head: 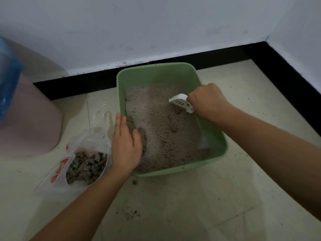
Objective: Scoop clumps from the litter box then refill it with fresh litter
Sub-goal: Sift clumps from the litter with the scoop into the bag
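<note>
A green litter box [216,154] stands on the tiled floor near the wall, holding grey litter [156,119] with a few darker clumps. My right hand [207,101] grips a white slotted scoop [181,102] over the box's right side, its blade just above the litter. My left hand [126,145] rests on the box's left rim, fingers straight along the edge and thumb over the litter. Left of the box lies an open clear plastic bag [83,160] with red print, holding several grey clumps [86,167].
A pink plastic container [33,122] stands at the far left with something blue [7,80] in front of it. A black skirting board [173,64] runs along the wall behind the box. Litter crumbs [132,213] are scattered on the floor in front.
</note>
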Available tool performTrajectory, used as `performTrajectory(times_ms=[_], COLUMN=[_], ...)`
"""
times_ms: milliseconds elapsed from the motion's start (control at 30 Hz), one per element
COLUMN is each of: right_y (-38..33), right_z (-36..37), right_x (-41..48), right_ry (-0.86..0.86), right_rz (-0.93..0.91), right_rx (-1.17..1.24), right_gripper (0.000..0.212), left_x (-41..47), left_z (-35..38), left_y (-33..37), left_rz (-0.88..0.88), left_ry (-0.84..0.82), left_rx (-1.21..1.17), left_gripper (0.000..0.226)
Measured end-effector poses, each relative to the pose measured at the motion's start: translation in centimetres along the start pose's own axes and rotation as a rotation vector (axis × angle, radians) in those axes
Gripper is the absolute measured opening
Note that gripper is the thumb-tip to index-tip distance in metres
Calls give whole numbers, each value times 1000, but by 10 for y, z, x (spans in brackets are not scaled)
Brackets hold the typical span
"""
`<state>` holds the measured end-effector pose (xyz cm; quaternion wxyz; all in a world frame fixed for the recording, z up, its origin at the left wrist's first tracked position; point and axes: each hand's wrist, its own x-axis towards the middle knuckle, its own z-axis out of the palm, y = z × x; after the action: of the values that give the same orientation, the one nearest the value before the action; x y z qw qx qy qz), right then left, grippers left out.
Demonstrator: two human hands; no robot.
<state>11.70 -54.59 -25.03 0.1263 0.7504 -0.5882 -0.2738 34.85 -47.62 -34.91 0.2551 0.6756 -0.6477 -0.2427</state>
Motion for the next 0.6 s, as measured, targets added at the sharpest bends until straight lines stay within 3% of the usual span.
performTrajectory(times_ms=[167,267,400,600], right_y=[1,12,9,-2], right_z=[-11,-14,-6,-6], right_x=[-22,-26,-18,-31], right_ry=[-48,-84,-19,-11], right_rz=[-161,-114,-81,-287], right_rx=[132,248,152,178], right_gripper=[39,41,43,43], left_x=[0,1,-1,-1], left_z=[0,1,1,1], left_y=[-1,-2,-2,-3], left_rz=[5,-5,-12,-14], left_ry=[6,16,23,34], left_rx=[0,-16,-44,-93], left_gripper=[58,57,55,53])
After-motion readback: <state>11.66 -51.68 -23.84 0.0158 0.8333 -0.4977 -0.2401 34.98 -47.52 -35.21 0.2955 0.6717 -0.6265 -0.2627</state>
